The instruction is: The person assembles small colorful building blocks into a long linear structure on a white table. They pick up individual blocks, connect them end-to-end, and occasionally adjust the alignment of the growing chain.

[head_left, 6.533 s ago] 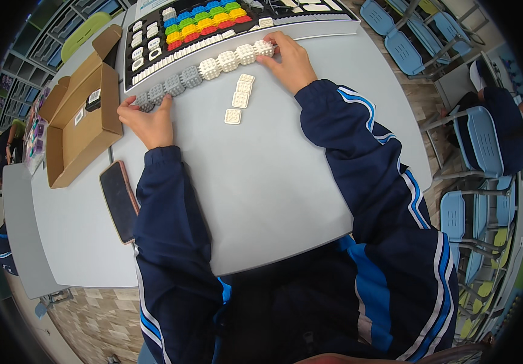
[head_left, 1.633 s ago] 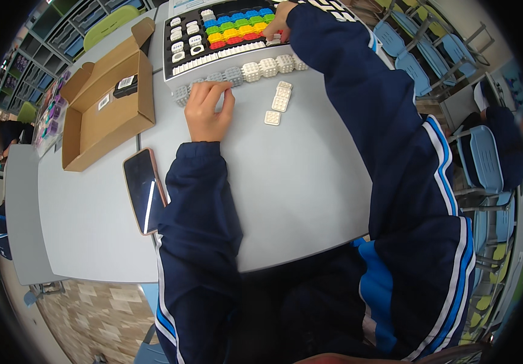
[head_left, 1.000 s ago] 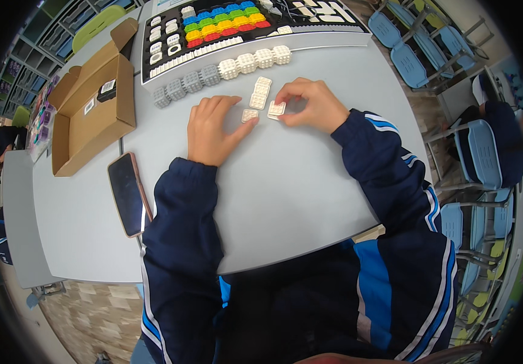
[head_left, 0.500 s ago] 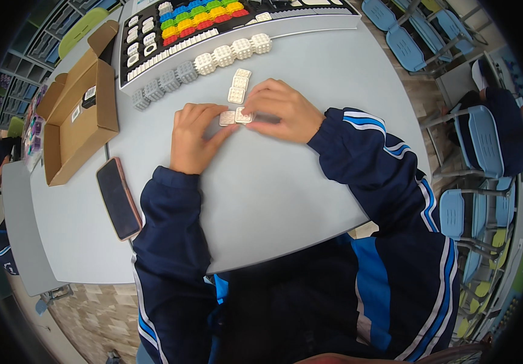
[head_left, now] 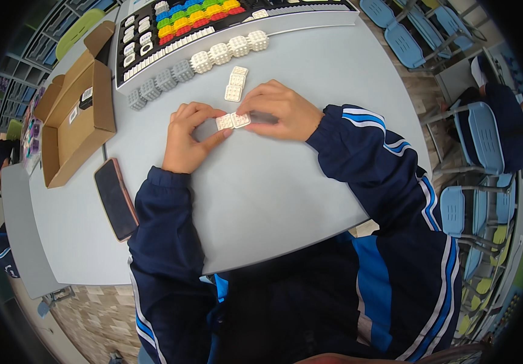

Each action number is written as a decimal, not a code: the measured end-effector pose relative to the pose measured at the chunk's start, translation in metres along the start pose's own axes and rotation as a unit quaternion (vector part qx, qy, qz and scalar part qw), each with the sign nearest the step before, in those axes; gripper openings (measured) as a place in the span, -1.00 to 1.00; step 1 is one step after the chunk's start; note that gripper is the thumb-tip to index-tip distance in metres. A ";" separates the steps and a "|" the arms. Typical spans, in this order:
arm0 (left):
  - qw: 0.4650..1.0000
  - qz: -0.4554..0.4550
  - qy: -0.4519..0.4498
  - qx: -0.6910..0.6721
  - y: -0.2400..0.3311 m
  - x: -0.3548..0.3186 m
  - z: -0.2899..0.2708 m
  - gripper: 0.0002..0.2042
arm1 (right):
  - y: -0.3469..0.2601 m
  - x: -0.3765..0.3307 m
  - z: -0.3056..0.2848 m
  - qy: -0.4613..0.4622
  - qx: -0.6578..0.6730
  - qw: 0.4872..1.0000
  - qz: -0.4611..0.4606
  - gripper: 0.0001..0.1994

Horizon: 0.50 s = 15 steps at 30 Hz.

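Observation:
Two small white square building plates with studs meet edge to edge between my hands, just above or on the grey table. My left hand is closed, thumb and finger pinching the left plate. With a similar pinch, my right hand grips the right plate. Whether the two plates are locked together I cannot tell. Just beyond them lies a short strip of white studded plates.
A row of grey studded cubes and white studded cubes stands before a sorting tray of coloured blocks. To the left are an open cardboard box and a phone. Blue chairs stand at the right.
The two plates have come more nearly level, side by side, where the right one sat higher before. My left hand has shifted slightly left and down.

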<state>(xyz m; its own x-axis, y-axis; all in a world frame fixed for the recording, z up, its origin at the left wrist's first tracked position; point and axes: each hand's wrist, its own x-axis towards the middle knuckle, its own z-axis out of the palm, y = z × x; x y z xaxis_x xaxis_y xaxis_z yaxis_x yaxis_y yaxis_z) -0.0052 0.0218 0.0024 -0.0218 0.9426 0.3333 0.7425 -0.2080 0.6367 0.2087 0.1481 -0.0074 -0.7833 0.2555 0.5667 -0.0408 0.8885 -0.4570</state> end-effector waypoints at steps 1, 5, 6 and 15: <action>1.000 -0.007 0.005 -0.013 -0.001 0.000 0.001 -0.70 | 0.001 0.000 0.000 0.003 -0.001 1.000 -0.013 -0.77; 0.992 -0.014 0.087 -0.088 0.004 0.002 0.000 -0.71 | 0.002 0.000 -0.004 0.004 0.007 1.000 -0.014 -0.71; 0.991 -0.009 0.097 -0.091 0.006 0.002 0.000 -0.71 | 0.001 0.000 -0.004 0.000 0.014 1.000 -0.004 -0.68; 0.996 0.053 0.068 -0.032 0.014 0.004 0.010 -0.69 | -0.011 0.004 -0.011 -0.001 0.040 0.998 0.043 -0.54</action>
<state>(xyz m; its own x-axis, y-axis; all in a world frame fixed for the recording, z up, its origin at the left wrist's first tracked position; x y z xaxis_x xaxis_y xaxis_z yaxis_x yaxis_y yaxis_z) 0.0115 0.0249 0.0056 -0.0386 0.8715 0.4889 0.7008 -0.3252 0.6349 0.2125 0.1439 0.0077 -0.7874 0.3286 0.5215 -0.0229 0.8300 -0.5574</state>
